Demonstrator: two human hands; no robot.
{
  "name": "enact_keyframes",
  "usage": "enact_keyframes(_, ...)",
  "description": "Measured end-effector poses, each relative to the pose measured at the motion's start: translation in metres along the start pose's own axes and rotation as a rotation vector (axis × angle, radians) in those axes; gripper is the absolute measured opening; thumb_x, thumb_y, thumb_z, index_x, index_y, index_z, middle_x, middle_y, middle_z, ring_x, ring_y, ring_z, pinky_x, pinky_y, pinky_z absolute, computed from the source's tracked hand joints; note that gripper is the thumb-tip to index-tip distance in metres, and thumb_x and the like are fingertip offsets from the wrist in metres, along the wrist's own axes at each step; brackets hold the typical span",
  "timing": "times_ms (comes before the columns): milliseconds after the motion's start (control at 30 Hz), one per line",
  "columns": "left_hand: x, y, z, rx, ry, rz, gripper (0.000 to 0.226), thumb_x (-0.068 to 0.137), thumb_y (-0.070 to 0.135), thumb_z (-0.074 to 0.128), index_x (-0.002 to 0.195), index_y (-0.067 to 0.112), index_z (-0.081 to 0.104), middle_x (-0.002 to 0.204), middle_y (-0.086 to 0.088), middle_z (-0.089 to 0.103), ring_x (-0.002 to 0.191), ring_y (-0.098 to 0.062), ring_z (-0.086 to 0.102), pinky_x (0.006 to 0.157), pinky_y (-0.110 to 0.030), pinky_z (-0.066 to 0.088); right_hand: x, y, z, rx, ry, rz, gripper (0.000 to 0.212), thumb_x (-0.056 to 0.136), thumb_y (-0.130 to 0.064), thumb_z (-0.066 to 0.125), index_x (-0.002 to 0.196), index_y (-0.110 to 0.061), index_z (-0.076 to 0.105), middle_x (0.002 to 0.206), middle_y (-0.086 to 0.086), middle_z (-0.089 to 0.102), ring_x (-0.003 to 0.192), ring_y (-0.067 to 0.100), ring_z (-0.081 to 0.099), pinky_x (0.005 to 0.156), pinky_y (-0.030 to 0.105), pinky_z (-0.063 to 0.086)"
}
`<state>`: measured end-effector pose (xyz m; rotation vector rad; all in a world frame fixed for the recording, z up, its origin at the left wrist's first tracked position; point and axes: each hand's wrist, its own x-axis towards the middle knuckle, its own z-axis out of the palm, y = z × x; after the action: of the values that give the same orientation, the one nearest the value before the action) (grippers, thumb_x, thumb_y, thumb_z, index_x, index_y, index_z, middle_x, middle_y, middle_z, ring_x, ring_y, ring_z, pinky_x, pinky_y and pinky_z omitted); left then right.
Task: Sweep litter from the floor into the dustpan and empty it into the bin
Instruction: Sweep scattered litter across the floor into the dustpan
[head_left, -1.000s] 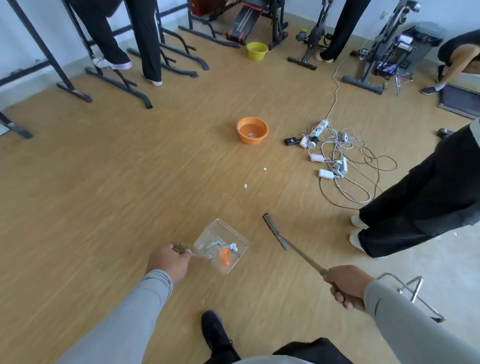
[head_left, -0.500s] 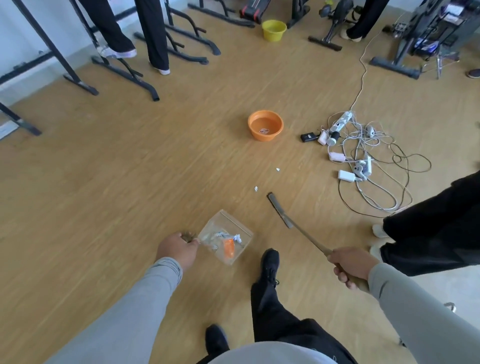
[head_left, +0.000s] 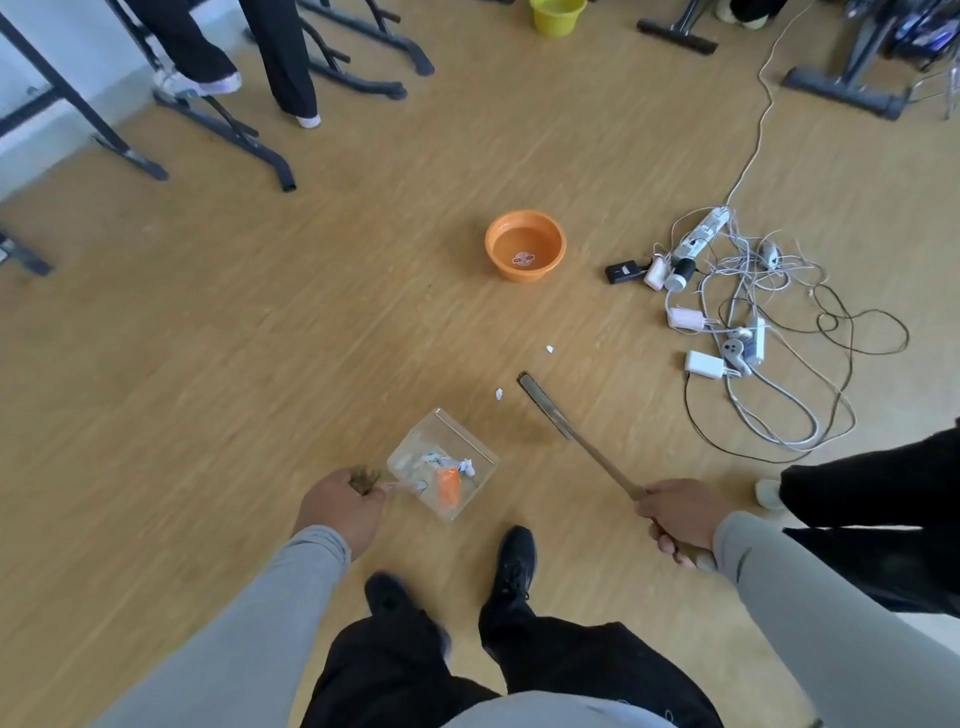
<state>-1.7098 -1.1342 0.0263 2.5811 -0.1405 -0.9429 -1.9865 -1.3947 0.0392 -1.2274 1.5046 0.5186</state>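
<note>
The clear dustpan (head_left: 442, 462) sits low over the wooden floor (head_left: 208, 338), paper scraps and an orange piece inside; the left hand (head_left: 340, 501) has its grip curled round the handle. The right hand (head_left: 678, 514) has its grip wrapped round the broom (head_left: 566, 428), whose head lies beside two white scraps (head_left: 498, 394). Ahead stands an orange bin (head_left: 525, 245), right of it a tangle of cables (head_left: 753, 332). Black stands (head_left: 228, 130) and other people's legs (head_left: 280, 57) edge the room.
</note>
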Motion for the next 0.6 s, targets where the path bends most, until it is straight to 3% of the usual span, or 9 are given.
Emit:
enact_keyframes(67,0.011,0.015,0.006,0.007,-0.002,-0.016,0.02,0.094,0.034,0.064,0.111,0.026,0.059,0.089,0.013,0.057,0.084,-0.018,0.056,0.079,-0.029,0.043,0.011,-0.009,-0.007,-0.021,-0.006,-0.007,0.007,0.094,-0.01,0.054,0.094,-0.014,0.059,0.064,0.013,0.054,0.042,0.02,0.043,0.044,0.022,0.032)
enact_keyframes(233,0.046,0.036,0.022,0.01,-0.026,-0.026,0.027,0.092,0.034,0.065,0.116,0.022,0.066,0.113,0.004,0.069,0.099,-0.023,0.063,0.091,-0.033,0.049,0.029,-0.037,-0.017,-0.064,-0.02,-0.011,0.011,0.095,-0.01,0.054,0.09,-0.019,0.057,0.066,0.013,0.054,0.042,0.02,0.044,0.044,0.022,0.033)
enact_keyframes(433,0.078,0.044,0.043,0.023,-0.046,-0.056,0.015,0.091,0.032,0.061,0.104,0.024,0.064,0.098,0.001,0.068,0.088,-0.026,0.066,0.085,-0.039,0.055,0.048,-0.061,-0.018,-0.121,-0.027,-0.036,0.027,0.096,-0.009,0.052,0.122,-0.019,0.053,0.07,0.014,0.055,0.044,0.02,0.045,0.042,0.023,0.035)
enact_keyframes(600,0.102,0.066,0.043,0.035,-0.039,-0.058,0.01,0.093,0.029,0.061,0.099,0.022,0.059,0.086,0.007,0.061,0.083,-0.023,0.061,0.08,-0.034,0.051,0.05,-0.081,-0.019,-0.183,-0.04,-0.058,0.024,0.097,-0.01,0.052,0.12,-0.015,0.054,0.073,0.014,0.055,0.048,0.02,0.045,0.043,0.025,0.036)
